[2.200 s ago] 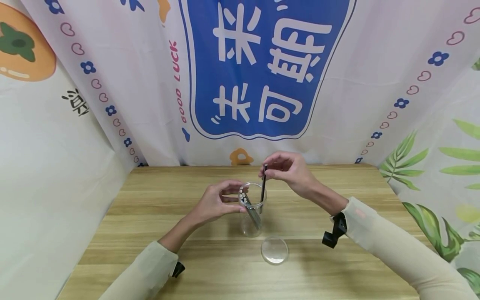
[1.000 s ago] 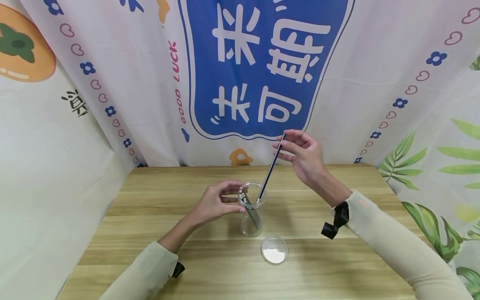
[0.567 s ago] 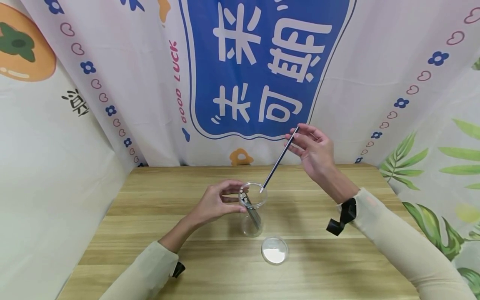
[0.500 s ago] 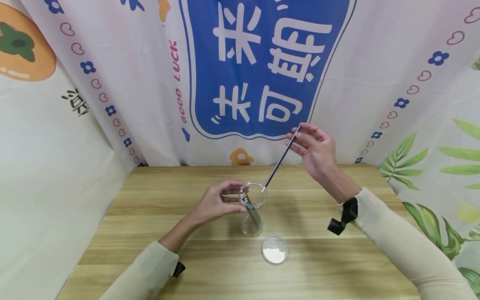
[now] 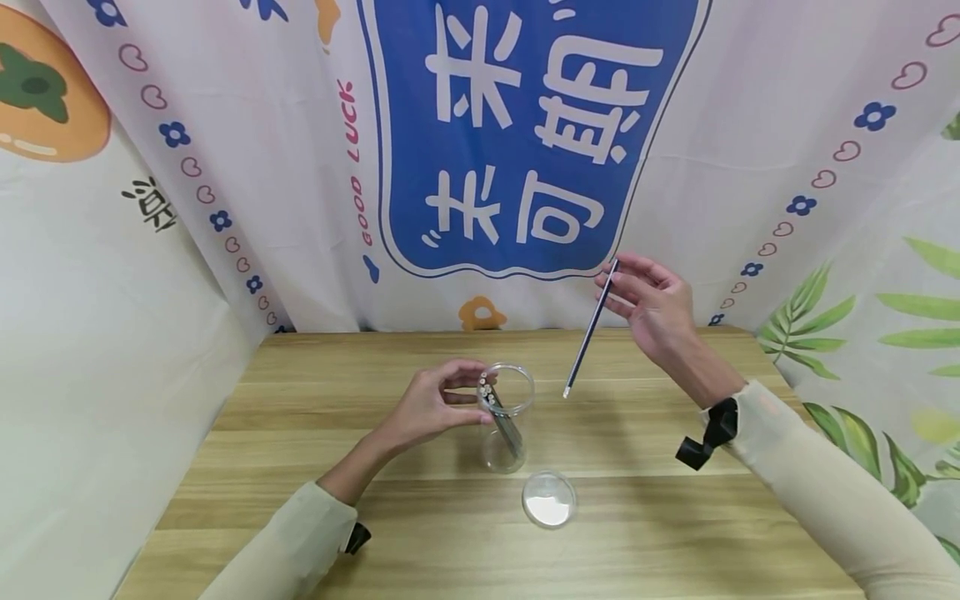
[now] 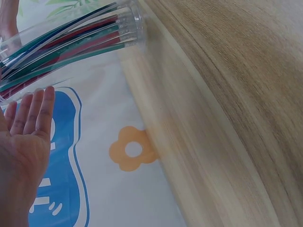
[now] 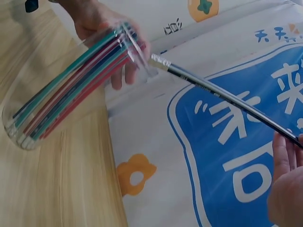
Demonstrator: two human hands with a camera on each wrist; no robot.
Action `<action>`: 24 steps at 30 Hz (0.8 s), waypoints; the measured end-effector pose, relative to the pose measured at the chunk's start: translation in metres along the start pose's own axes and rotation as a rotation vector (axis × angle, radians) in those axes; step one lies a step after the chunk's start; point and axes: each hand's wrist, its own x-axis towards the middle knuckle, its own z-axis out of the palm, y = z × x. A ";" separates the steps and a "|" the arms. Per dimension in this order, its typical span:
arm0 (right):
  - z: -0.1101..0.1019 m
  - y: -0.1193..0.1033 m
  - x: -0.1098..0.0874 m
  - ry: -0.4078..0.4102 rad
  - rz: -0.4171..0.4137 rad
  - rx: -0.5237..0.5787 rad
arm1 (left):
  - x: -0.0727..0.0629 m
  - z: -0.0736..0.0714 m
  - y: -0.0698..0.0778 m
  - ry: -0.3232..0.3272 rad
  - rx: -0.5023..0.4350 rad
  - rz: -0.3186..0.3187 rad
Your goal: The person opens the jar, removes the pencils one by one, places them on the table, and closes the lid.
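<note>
In the head view, a tall clear plastic jar stands lidless on the table. Several pencils in green, red and dark blue lean together inside it. My left hand grips the jar near its rim, thumb and fingers on either side. To the right, my right hand pinches one dark pencil near its upper end. That pencil slants down to the left, its silver ferrule and white tip lowest, apart from the jar's rim in the head view. A round clear lid lies in front of the jar.
The wooden table ends at a printed cloth backdrop behind the jar. More printed cloth hangs along the left side, and leaf-patterned cloth on the right. Black wrist cameras sit at both sleeves.
My right hand has drawn the pencil up out of the jar and moved it right, away from the rim. My left hand, the jar and the lid have stayed in place.
</note>
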 end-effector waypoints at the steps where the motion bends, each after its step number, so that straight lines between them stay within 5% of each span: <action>1: -0.003 0.000 0.000 0.000 0.007 -0.015 | 0.000 0.000 0.000 0.000 0.000 -0.001; 13: -0.032 0.016 -0.005 -0.041 0.144 -0.303 | 0.000 0.000 0.000 0.001 0.000 -0.008; 24: -0.051 0.042 -0.003 -0.042 0.236 -0.453 | 0.000 0.000 0.000 0.003 0.005 -0.018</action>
